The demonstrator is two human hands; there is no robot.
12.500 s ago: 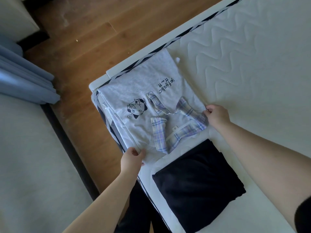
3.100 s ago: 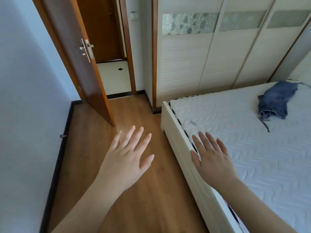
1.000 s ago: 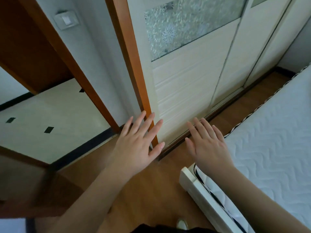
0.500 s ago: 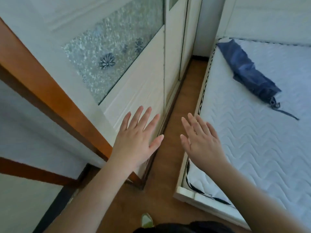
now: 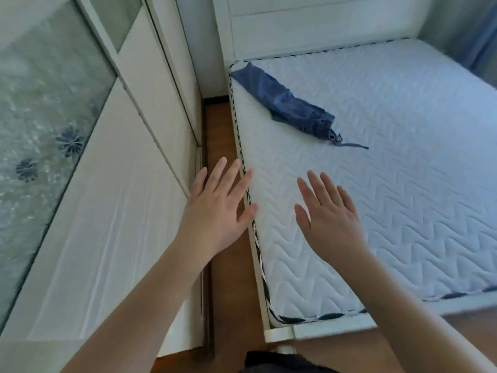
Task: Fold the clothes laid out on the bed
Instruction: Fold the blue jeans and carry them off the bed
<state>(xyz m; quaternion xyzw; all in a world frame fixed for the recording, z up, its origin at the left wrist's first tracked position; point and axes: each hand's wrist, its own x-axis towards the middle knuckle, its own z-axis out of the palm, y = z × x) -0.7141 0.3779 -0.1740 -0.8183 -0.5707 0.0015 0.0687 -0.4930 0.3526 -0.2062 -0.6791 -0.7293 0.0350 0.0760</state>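
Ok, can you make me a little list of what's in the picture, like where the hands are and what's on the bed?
left hand: fingers spread, holding nothing, over the floor gap by the bed's edge
right hand: fingers spread, holding nothing, over the mattress
mattress: white, quilted with wavy lines
blue garment: crumpled, unfolded, near the far left corner of the mattress, with a cord trailing from one end
wardrobe: white, left of the bed
floor: brown wood, a narrow strip between wardrobe and bed
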